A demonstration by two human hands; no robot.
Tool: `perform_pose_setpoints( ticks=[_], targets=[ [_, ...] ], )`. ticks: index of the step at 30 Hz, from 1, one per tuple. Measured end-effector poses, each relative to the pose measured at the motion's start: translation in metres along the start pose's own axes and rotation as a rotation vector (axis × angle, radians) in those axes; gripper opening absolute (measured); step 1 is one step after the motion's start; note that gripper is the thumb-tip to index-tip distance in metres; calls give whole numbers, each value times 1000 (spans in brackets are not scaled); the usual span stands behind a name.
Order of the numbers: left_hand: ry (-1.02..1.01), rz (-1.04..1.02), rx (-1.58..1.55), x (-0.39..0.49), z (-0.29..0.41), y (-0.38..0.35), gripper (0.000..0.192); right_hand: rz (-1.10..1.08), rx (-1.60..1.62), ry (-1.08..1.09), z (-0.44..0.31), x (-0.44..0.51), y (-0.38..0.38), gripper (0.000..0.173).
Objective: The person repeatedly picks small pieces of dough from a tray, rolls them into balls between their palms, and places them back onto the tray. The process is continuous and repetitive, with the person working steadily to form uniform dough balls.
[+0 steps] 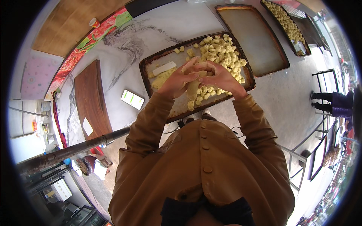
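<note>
Over a dark-rimmed metal baking tray [173,116], my left hand [178,80] and my right hand [220,76] meet with curved fingers around a long piece of pale yellow dough [193,89]. Its lower end hangs below my fingers, and part of it is hidden by them. Many small dough chunks [222,53] are heaped on the tray's right side, beyond and beneath my right hand. A larger dough lump [160,82] lies on the left of the tray, beside my left wrist. Against that lump rests a white flat scraper [164,68].
Right of the tray is a bare baking tray [251,39]; farther off stands another tray of dough chunks [285,21]. A phone [132,99], a dark wooden board [92,99] and a paper cup [94,23] are on the left. A metal pole [76,149] crosses at lower left. A person [333,103] stands far right.
</note>
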State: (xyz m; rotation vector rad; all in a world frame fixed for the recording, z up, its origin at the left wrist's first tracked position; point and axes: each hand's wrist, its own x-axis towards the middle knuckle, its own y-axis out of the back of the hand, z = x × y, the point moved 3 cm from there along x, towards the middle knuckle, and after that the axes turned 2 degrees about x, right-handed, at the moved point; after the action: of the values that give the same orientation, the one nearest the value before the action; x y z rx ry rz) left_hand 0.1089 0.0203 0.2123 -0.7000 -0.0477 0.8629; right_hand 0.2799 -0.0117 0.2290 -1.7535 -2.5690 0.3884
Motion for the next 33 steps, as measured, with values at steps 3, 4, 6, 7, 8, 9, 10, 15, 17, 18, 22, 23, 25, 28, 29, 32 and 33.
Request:
perform_pose_setpoints(
  ticks=[3,4,6,7,8,9,10,15,17,18,22,23,25,28,29,32,33],
  targets=[
    [157,-63,162,3,-5,2,40,52,-78,-80,1,0,-3,36],
    [245,-24,267,4,-8,7,38,84,-174,-50,0,0,-3,33],
    [211,-39,196,6,-12,14,38,144,-369,16,-1,-1,1,28],
    [203,-5,168,6,-15,18,38,152,-363,31,-1,-1,3,26],
    [183,9,181,6,-17,21,35,156,-360,49,0,-1,5,24],
    [163,22,195,5,-19,24,33,121,-350,100,0,-1,7,22],
    [153,-12,202,5,-20,24,31,146,-348,81,1,-1,11,19],
    [79,62,-1,0,-14,21,34,235,-270,-39,9,-1,16,32],
    [62,56,-8,0,-11,16,31,259,-184,27,9,0,9,38],
    [50,37,-15,0,-10,13,26,249,-218,82,9,0,4,36],
    [107,121,115,3,-13,14,18,170,-275,37,14,4,-3,32],
    [115,101,141,4,-14,14,22,175,-320,-21,15,4,0,32],
    [123,136,166,4,-17,17,30,158,-402,-37,15,6,5,31],
    [35,69,-56,4,-16,19,26,333,-71,-63,16,5,17,32],
    [19,32,-133,4,-15,19,26,295,-76,-7,14,4,17,33],
    [42,80,-230,4,-15,21,24,284,-118,37,14,0,11,36],
    [38,112,-188,4,-14,21,23,289,-108,61,14,-1,8,38]
  ],
)
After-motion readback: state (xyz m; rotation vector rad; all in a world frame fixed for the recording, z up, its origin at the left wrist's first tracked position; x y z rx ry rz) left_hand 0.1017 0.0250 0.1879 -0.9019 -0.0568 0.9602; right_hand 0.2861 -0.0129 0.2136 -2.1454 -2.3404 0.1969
